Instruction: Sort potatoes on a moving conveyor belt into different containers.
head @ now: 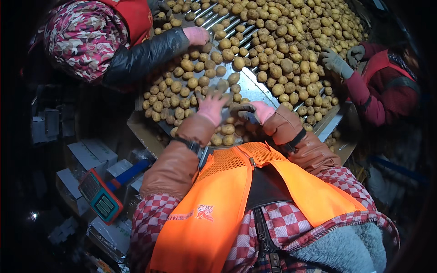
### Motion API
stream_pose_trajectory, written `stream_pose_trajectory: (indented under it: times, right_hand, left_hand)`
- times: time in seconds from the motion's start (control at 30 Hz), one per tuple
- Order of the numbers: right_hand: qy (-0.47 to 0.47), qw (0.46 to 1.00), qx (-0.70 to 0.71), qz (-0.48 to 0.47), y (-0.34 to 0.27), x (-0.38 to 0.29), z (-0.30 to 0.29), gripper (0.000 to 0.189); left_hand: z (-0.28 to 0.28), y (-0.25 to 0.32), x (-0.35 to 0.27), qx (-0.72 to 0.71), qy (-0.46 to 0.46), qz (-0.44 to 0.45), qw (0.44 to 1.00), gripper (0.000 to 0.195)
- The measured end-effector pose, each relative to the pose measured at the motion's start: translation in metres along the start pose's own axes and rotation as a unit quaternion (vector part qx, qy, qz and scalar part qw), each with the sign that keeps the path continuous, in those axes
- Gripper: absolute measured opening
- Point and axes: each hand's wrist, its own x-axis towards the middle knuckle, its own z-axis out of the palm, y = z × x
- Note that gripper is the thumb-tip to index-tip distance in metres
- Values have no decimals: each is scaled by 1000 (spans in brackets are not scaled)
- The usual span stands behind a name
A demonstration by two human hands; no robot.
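Many potatoes (290,65) lie on a metal sorting table (251,88) with a grille of metal bars (213,20). My left hand (213,102), in a pink glove with dark, soiled fingers, reaches over the potatoes left of the bare metal; its fingers are spread and blurred, and nothing is plainly held. To its right, my right hand (254,111), in a similar glove, is bent over the near part of the table. Its palm side is hidden, so whether it holds a potato cannot be told. Several potatoes (227,131) lie between my hands and my orange vest.
A co-worker's pink-gloved hand (196,36) reaches in from the upper left. Another person's grey gloves (336,63) touch the pile's right side. Cardboard (145,134) edges the table's near corner. A scale display (100,196) and white boxes (92,153) stand at the lower left.
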Motion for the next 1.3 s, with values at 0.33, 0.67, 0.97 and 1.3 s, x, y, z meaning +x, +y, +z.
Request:
stream_pose_trajectory:
  times: [0.33, 0.67, 0.97, 1.3]
  right_hand:
    - [71, 975, -96, 187, 45, -29, -69, 34]
    - [-110, 985, -124, 42, 6, 18, -8, 27]
    - [-48, 995, 91, 1, 38, 0, -34, 27]
    - [74, 996, -6, -39, 4, 13, -17, 26]
  left_hand:
    - [44, -71, -101, -124, 163, -195, 959, 54]
    - [-26, -97, 49, -47, 317, -330, 888, 48]
    - [9, -104, -63, -51, 47, -308, 949, 49]
    - [-45, -102, 75, -107, 110, -305, 940, 44]
